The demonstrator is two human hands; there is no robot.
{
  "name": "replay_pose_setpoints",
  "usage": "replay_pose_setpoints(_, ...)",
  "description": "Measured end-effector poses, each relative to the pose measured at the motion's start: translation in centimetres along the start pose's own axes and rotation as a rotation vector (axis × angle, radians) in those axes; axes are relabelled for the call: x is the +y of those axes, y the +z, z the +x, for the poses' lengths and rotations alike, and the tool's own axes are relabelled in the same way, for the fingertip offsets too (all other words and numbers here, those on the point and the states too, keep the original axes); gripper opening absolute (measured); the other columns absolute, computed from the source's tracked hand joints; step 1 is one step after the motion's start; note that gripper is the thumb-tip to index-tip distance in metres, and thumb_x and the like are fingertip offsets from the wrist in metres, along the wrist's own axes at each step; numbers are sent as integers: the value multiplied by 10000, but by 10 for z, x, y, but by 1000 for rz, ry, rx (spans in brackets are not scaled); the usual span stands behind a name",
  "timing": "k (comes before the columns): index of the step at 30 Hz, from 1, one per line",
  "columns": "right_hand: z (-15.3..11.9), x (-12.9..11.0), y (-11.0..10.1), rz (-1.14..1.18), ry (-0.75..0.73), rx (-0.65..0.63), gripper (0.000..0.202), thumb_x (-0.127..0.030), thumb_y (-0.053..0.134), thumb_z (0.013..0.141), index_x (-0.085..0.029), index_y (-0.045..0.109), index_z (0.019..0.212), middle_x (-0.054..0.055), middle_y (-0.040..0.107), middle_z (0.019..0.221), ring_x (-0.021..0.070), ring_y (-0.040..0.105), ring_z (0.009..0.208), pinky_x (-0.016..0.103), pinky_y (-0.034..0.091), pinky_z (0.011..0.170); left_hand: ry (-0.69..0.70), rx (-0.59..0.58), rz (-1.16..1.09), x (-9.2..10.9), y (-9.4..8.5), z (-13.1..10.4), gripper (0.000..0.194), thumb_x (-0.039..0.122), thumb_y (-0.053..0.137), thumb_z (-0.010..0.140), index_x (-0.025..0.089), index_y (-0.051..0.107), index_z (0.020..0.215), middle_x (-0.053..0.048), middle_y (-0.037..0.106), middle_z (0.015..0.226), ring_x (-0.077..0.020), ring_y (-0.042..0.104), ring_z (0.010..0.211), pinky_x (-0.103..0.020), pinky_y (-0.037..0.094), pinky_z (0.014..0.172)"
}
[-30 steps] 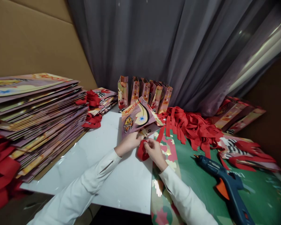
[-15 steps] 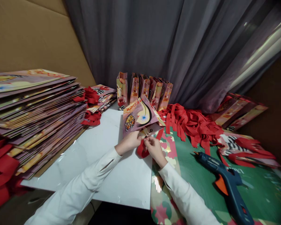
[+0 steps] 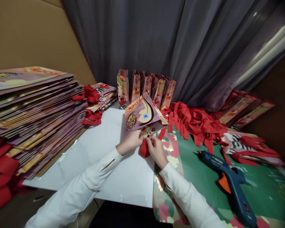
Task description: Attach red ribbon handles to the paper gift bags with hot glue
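A printed paper bag [image 3: 142, 114] with a butterfly and a blue star lies tilted over the white board, its open end toward me. My left hand [image 3: 133, 140] is closed on the edge of that opening, thumb and fingers pinching the paper. At the same edge my right hand [image 3: 156, 150] is closed in a pinch on a red ribbon [image 3: 144, 148], which hangs in a loop below the fingertips. The fingertips of both hands are almost touching. The exact spot where ribbon meets bag is partly hidden by the fingers.
A tall stack of flat bags [image 3: 42, 117] stands left. Several upright bags [image 3: 146, 85] line the back. Red ribbons [image 3: 197, 123] heap at right, near a blue glue gun [image 3: 228, 177] on the green mat [image 3: 194, 190]. The white board [image 3: 104, 177] lies in front.
Both hands stay at the bag's opening, with only slight shifts of the fingers. The ribbon loop has moved a little. The whole view has shifted slightly.
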State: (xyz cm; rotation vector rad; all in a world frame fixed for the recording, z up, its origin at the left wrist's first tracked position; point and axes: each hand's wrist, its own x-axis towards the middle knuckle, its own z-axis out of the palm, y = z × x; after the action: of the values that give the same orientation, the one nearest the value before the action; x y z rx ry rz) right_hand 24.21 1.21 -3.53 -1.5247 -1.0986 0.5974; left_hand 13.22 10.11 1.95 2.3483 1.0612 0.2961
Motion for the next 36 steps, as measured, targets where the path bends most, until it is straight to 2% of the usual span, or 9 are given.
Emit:
replay_pose_setpoints(4,-2,-1,-3,-46,-24,17,227,-409,491,834,-224,489,703,1,567,624,165,509,591,272,341,581,31,-21,3,3,-1,-2,463,135,490,860,186,538,1318,-107,632,1263,-229,583,1176,-286,451,955)
replay_pose_setpoints(8,0,4,-3,14,-8,-21,224,-421,517,829,-217,500,736,-5,586,633,155,529,594,265,379,590,-22,-39,26,4,1,-4,334,141,464,866,127,631,1156,-152,689,1120,-277,643,1060,-330,490,872)
replay_pose_setpoints(13,5,15,0,148,73,-56,323,-516,574,789,-205,507,734,-36,540,557,120,481,507,230,358,478,-58,-31,28,5,1,-5,262,187,484,880,144,649,1078,-141,707,1047,-266,662,1003,-304,494,804)
replay_pose_setpoints(20,4,11,2,305,146,76,335,-505,637,734,-209,480,744,-64,502,530,91,450,478,204,347,460,-104,17,16,12,4,-5,229,284,515,904,127,643,1010,-142,712,990,-266,672,914,-292,480,711)
replay_pose_setpoints(29,-2,-8,4,379,89,160,280,-429,676,705,-188,565,795,-1,606,738,120,556,653,244,460,623,-132,117,-56,11,14,-4,215,265,522,891,130,624,1023,-108,715,979,-228,665,895,-266,473,712)
replay_pose_setpoints(36,-2,-5,3,324,85,167,223,-390,629,718,-189,593,807,19,635,752,139,575,690,265,477,667,-108,123,-110,11,13,-4,255,288,528,888,129,620,1066,-107,717,995,-214,660,902,-262,486,732)
